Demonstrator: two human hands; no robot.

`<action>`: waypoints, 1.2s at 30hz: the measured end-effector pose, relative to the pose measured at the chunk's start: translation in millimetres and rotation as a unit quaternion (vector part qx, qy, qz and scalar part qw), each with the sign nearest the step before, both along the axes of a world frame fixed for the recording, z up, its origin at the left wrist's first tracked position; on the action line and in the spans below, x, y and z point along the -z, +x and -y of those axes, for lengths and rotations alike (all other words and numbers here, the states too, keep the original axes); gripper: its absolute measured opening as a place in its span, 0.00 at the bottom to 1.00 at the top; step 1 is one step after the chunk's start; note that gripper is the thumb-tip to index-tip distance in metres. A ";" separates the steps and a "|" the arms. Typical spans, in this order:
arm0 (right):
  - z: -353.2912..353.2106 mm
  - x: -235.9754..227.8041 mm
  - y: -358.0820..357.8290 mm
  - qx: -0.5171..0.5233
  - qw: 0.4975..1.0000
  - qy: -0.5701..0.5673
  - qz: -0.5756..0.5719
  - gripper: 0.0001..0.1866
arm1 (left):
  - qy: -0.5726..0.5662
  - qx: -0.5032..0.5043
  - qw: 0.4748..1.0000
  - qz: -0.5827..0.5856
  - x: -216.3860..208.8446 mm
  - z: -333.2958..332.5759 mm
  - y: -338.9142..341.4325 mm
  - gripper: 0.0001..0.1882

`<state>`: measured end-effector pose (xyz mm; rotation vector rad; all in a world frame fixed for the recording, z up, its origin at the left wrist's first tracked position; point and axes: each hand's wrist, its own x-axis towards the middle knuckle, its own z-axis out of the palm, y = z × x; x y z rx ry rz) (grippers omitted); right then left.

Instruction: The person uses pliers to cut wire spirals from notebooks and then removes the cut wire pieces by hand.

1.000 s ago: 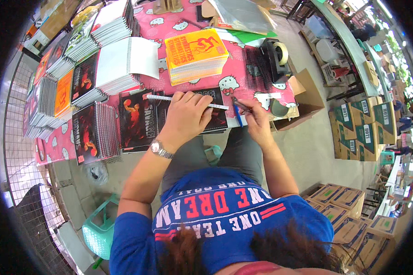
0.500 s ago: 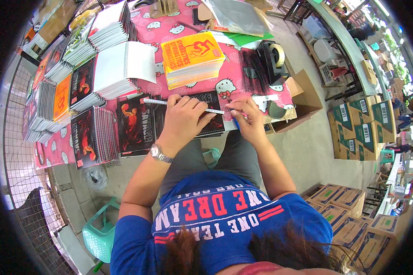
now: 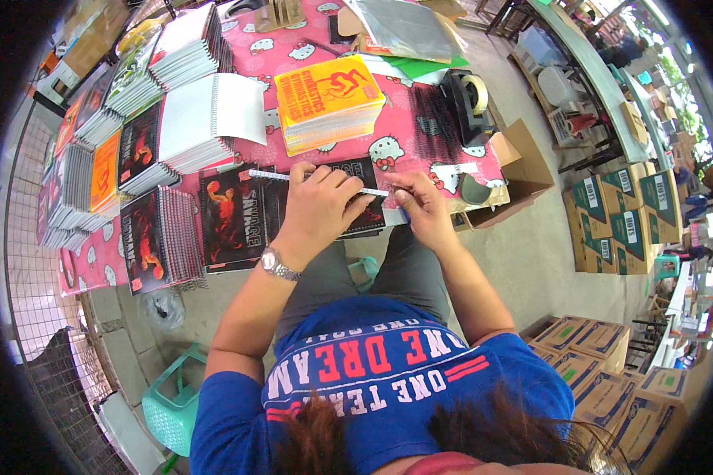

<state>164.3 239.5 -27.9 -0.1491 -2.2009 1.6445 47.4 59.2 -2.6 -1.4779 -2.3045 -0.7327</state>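
My left hand (image 3: 322, 207), a watch on its wrist, is closed over a thin notebook (image 3: 268, 175). Its narrow white edge faces up, slanting from upper left to lower right. At the right end of that edge, the fingers of my right hand (image 3: 425, 207) are pinched together. Something small and blue shows under them, mostly hidden. Black-covered notebooks (image 3: 231, 218) with a red figure lie flat beside and beneath my left hand. Further left is a fanned stack of black spiral notebooks (image 3: 154, 237).
A yellow notebook stack (image 3: 329, 103) stands beyond my hands, with black wire coils (image 3: 436, 119) and a tape dispenser (image 3: 469, 107) to its right. White and mixed notebook stacks (image 3: 194, 134) fill the table's left. A cardboard box (image 3: 523, 170) stands at the right edge; a green stool (image 3: 170, 412) is lower left.
My right hand has turned slightly and its fingers have drawn closer together at the notebook's end. My left hand keeps its hold in nearly the same place.
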 end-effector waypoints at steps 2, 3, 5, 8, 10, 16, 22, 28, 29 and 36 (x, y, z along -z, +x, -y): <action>-1.0 -3.8 -2.7 -0.002 1.000 0.024 0.000 0.12 | 0.003 -0.001 1.000 -0.011 -1.4 0.4 -1.0 0.11; -4.5 -3.3 -1.9 -0.021 0.999 0.043 -0.016 0.12 | 0.001 0.003 1.000 -0.007 -1.8 1.3 -0.1 0.11; -9.5 -3.6 1.0 -0.041 0.997 0.063 -0.032 0.12 | 0.000 0.007 1.000 -0.003 -1.0 2.2 0.2 0.11; -10.1 -6.2 7.6 -0.043 0.991 0.112 -0.053 0.12 | 0.007 0.004 1.000 0.011 1.3 1.9 0.7 0.11; -7.2 -8.9 8.0 -0.040 0.997 0.072 -0.002 0.14 | 0.012 0.007 1.000 0.003 0.7 1.7 0.7 0.11; 3.7 -13.5 10.4 -0.004 0.976 0.213 -0.040 0.21 | 0.000 -0.007 1.000 -0.001 -3.6 -0.3 -3.1 0.12; -7.0 -12.4 6.0 0.029 0.983 0.181 -0.017 0.19 | -0.021 -0.017 0.999 -0.020 -1.7 -12.9 6.2 0.12; -15.4 -1.3 1.3 -0.015 0.993 0.095 -0.075 0.15 | -0.042 -0.009 0.999 0.006 -3.6 -12.4 3.7 0.12; -18.1 -0.1 2.7 -0.014 0.993 0.095 -0.075 0.15 | -0.042 -0.009 0.999 0.005 -3.8 -12.3 3.4 0.12; -17.1 -24.7 7.8 -0.058 0.995 0.024 0.083 0.21 | -0.037 0.012 0.999 -0.006 -3.6 -14.1 4.0 0.11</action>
